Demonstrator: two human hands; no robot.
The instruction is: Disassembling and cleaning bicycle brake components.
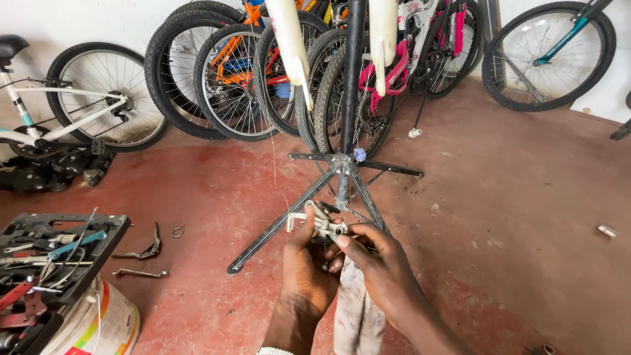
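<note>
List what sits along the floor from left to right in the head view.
Tool tray on a bucket → loose brake levers → left hand → silver brake part → right hand → small metal piece.

Lighting: even, soft daylight, fairly bright; source direction could not be told. Shadows: faint and diffuse, a weak one under the stand's legs (309, 197) on the red floor (513, 197). Glare: mild sheen on the floor at centre; white wall (66, 20) near overexposed. Focus: sharp through the middle, both hands crisp; slight softness on the bucket (98, 325) at the lower left corner. Distortion: wide-angle bending at the edges, wheels (549, 56) stretched toward the corners.
</note>
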